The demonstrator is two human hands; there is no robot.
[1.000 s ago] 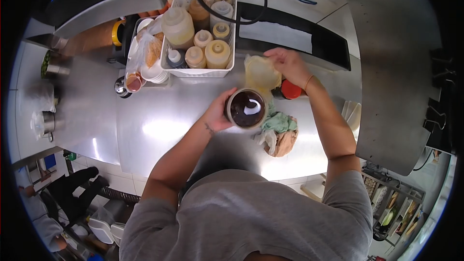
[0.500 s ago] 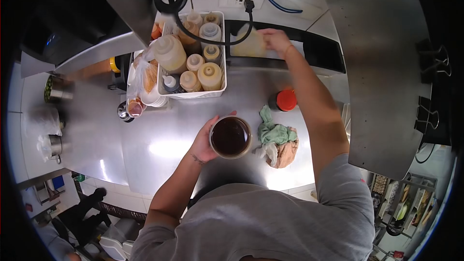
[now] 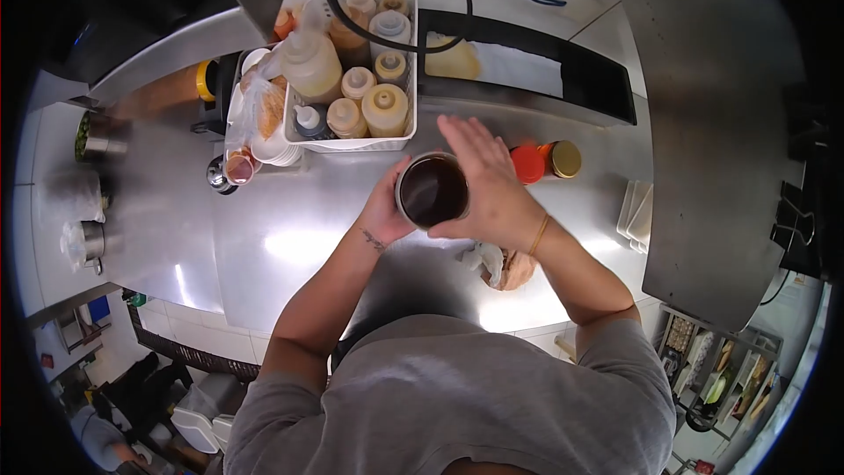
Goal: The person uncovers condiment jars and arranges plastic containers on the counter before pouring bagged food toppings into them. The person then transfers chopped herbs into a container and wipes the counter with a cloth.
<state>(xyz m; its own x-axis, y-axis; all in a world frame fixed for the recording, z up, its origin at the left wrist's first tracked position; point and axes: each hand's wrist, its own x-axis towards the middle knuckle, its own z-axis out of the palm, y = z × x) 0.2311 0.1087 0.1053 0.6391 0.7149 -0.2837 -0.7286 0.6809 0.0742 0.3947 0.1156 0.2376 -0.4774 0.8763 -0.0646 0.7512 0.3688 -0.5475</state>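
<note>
A round container of dark brown liquid [image 3: 434, 191] stands over the steel counter in front of me. My left hand [image 3: 389, 202] is wrapped round its left side. My right hand [image 3: 494, 178] is at its right side, fingers stretched out past the far rim and thumb near the close rim; whether it touches the container I cannot tell. Beyond the right hand stand a red-lidded jar [image 3: 528, 164] and a gold-lidded jar [image 3: 565, 159]. A crumpled brown and whitish bundle [image 3: 510, 269] lies under the right wrist, partly hidden.
A white basket [image 3: 352, 144] holds several squeeze bottles. Behind the counter sits a long black tray [image 3: 598, 92] with a white sheet [image 3: 519, 68] and a yellowish piece [image 3: 453, 57]. A black cable [image 3: 400, 46] hangs across the basket. White containers [image 3: 635, 215] stand at right.
My right hand has come back from the black tray to the container, leaving the yellowish piece at the tray's left end. The container is slightly farther forward. The gold-lidded jar has come into sight.
</note>
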